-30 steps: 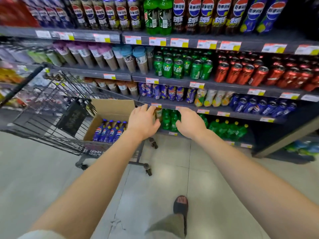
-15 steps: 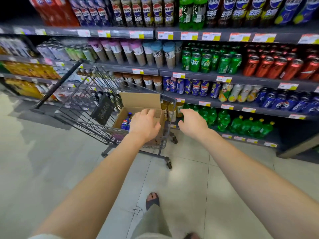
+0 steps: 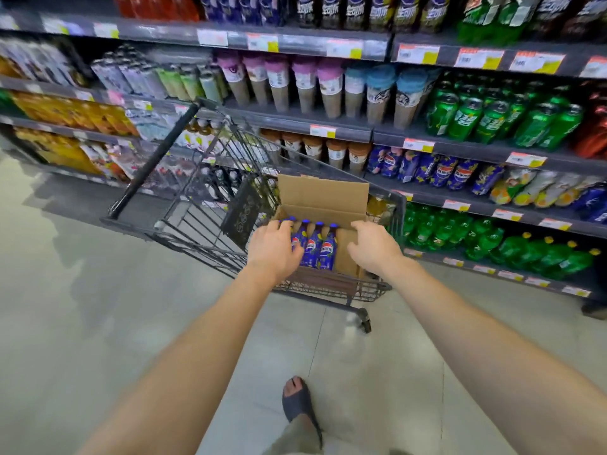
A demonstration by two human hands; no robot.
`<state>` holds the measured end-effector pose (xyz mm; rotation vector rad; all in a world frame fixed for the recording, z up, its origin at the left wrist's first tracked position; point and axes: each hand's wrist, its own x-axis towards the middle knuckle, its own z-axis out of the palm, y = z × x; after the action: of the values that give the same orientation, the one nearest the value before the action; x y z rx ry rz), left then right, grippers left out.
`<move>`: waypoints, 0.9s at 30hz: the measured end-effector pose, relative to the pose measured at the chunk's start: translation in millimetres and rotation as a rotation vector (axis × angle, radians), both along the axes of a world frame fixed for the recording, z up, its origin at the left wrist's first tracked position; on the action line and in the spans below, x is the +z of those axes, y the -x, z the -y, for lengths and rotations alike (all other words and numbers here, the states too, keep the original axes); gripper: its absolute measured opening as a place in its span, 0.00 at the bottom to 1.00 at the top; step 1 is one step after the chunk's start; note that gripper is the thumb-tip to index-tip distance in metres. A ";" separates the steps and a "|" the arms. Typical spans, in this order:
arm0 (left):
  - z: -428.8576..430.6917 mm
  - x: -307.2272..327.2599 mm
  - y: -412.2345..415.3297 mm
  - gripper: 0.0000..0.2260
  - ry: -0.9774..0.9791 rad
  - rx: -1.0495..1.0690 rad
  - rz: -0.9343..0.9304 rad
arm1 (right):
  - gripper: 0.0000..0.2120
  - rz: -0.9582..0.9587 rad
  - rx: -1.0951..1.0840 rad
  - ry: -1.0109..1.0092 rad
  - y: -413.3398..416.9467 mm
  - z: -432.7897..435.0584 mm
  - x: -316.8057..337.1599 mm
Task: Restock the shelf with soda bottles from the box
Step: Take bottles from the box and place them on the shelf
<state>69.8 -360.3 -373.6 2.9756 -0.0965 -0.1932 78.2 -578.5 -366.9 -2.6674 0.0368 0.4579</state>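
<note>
Over the box [image 3: 323,198], left hand [image 3: 274,249] rests loosely spread on soda bottles [image 3: 315,246]; right hand [image 3: 374,247] hovers open, empty.

A wire cart [image 3: 203,238] on the floor [image 3: 65,323] carries an open cardboard box [image 3: 323,200].

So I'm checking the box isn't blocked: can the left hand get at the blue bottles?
Probably yes: the cardboard box is open-topped, and the left hand already lies over the blue bottles.

2 hands [image 3: 323,249], 1 box [image 3: 323,197] w/ 4 visible soda bottles [image 3: 313,246], 1 cart [image 3: 200,224]
</note>
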 end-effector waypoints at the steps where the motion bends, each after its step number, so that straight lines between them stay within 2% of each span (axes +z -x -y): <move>1: -13.6 -6.4 -9.8 0.23 -0.005 0.001 -0.013 | 0.26 -0.016 -0.011 -0.004 -8.4 -13.1 -5.9; 10: -70.2 -52.8 -73.4 0.21 0.033 -0.005 -0.180 | 0.28 -0.158 -0.113 -0.022 -60.5 -64.1 -48.2; 18: -68.6 -96.0 -140.9 0.21 0.071 0.028 -0.304 | 0.27 -0.240 -0.169 -0.038 -131.5 -66.3 -97.7; 23: -60.7 -127.2 -191.8 0.20 0.089 0.106 -0.407 | 0.24 -0.353 -0.170 -0.032 -188.0 -60.6 -133.1; 27: -54.7 -157.3 -223.6 0.18 0.088 0.142 -0.498 | 0.26 -0.443 -0.168 -0.043 -223.2 -51.8 -163.4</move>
<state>293.4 -305.6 -530.9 2.7372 0.1609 -0.8707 301.4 -526.6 -530.3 -2.4435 0.3743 0.9682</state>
